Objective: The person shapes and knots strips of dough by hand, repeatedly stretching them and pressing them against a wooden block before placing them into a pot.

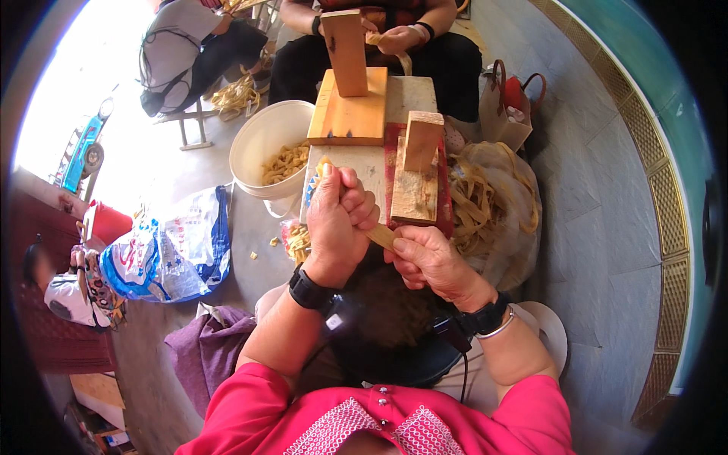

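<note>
Holding tan strip (382,236), both grips (341,214) (431,262) closed

Pink short-sleeved shirt (250,417), white-patterned collar (334,431), buttons (383,402), black wrist straps (307,291), silver bangle (501,326), black cable (465,375)

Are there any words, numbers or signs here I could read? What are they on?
Blue-and-white bag: coloured printing, creased and too blurred to quote.
Tan strip held in the left hand and right hand: no lettering that I can see.
Tall wooden stand: no letters I can make out.
</note>
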`<action>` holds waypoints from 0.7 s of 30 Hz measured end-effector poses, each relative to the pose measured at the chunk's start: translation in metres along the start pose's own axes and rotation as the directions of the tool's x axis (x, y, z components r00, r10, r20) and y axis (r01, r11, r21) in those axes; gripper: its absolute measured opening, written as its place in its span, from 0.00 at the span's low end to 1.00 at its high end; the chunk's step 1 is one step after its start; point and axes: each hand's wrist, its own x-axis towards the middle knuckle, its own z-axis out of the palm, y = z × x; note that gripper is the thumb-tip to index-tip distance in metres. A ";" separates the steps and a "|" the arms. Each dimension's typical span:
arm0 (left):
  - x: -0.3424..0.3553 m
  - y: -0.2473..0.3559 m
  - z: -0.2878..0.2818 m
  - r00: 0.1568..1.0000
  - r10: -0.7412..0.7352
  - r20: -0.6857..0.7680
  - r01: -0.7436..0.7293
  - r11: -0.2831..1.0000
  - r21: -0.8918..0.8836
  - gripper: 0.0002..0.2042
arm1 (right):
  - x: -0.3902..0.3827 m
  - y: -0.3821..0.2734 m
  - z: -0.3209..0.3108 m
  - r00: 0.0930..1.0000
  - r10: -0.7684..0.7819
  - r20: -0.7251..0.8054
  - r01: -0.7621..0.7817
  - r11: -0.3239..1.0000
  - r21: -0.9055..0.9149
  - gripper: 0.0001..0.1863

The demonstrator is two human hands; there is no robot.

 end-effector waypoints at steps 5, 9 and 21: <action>-0.010 -0.005 -0.007 0.530 0.587 0.612 -0.766 0.022 0.642 0.14 | -0.004 -0.009 0.007 0.998 -0.044 0.050 0.028 0.955 0.296 0.14; -0.011 -0.012 -0.001 0.523 0.260 0.812 -0.832 -0.051 0.552 0.17 | -0.008 0.001 0.000 0.927 -0.367 -0.072 0.373 0.924 0.083 0.13; -0.024 -0.031 0.010 0.963 0.003 0.269 -0.267 0.132 0.955 0.14 | -0.004 0.009 -0.009 0.827 -0.399 -0.396 0.259 0.896 -0.361 0.12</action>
